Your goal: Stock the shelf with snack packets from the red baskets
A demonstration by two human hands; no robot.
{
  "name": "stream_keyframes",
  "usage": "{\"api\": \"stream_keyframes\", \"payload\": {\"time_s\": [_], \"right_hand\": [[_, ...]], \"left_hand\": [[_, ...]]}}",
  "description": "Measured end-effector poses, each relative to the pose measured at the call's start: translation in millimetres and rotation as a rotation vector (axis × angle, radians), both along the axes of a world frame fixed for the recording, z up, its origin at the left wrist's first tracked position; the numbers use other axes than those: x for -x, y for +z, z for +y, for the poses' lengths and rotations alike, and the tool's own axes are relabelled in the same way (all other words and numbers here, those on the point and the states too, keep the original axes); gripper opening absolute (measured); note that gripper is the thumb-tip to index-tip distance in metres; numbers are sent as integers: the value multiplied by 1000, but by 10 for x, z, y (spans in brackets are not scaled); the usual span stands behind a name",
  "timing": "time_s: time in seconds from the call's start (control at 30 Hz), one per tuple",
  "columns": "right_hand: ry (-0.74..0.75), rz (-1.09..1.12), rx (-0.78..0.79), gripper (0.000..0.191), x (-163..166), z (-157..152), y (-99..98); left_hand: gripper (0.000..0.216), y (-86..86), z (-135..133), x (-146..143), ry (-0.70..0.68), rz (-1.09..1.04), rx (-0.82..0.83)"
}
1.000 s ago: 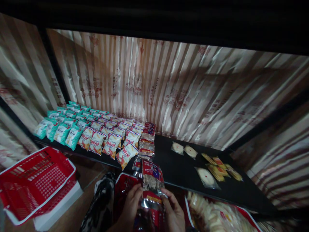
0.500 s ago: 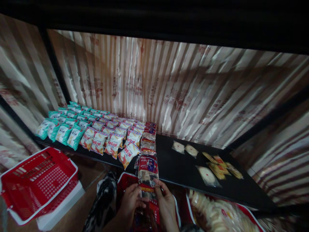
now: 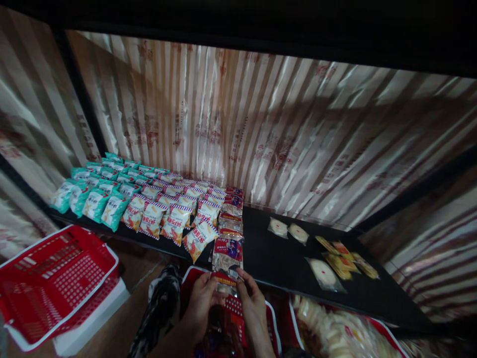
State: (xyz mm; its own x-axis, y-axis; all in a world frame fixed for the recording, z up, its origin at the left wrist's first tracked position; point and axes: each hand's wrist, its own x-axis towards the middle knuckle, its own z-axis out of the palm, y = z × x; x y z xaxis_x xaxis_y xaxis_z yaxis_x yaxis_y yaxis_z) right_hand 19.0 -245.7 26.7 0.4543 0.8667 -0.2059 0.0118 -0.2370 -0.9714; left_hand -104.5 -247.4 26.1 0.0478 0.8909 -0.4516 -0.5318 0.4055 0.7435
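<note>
Just below the centre of the frame, a red packet (image 3: 227, 254) with a clear window hangs between the two hands, its top overlapping the front of the black shelf (image 3: 263, 258) and its bottom end jutting out past the edge. The left hand (image 3: 201, 301) pinches the lower left corner and the right hand (image 3: 254, 304) the lower right, thumbs and fingers closed on the wrapper. Whether the packet's underside touches the shelf, I cannot tell.

Directly beyond it runs a column of red packets (image 3: 231, 226) towards the striped curtain (image 3: 208, 109), beside the orange-and-white bags (image 3: 174, 223) left of centre; farther left stand teal bags (image 3: 97, 205). Right of centre lie pale round packs (image 3: 323, 273) and yellow packs (image 3: 340, 261).

The step in hand looks like lining up this packet at the near end of the column. What comes next would call for lowering it flat, easing it back square with its neighbours, then letting go without dragging the thin wrapper. Another piece could then be taken from the red basket (image 3: 237, 306) below the hands at bottom centre, whose dark contents are too dim to make out.
</note>
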Motion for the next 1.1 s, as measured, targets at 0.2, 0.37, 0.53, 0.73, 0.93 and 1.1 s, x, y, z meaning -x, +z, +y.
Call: {"api": "stream_keyframes", "payload": {"time_s": [0.2,0.37,0.53,0.73,0.93,1.1], "right_hand": [[26,-84,-16,48,-18,37,-33],[20,-113,-10,49,-45,46,-66],[19,-128,-13,46,-62,71,-105],[11,-111,-6,52,-71,92,-108],[-21,-94,2,57,-76,98,-100],[-19,-103,12,57,-91,94,-117]], "left_hand": [[36,-120,144,6,-4,72,7],[34,-153,216,9,-20,97,11],[32,-158,277,-12,-8,107,28],[31,-221,337,-44,18,81,3],[29,-240,374,-73,45,82,18],[26,-231,423,-79,61,97,59]]}}
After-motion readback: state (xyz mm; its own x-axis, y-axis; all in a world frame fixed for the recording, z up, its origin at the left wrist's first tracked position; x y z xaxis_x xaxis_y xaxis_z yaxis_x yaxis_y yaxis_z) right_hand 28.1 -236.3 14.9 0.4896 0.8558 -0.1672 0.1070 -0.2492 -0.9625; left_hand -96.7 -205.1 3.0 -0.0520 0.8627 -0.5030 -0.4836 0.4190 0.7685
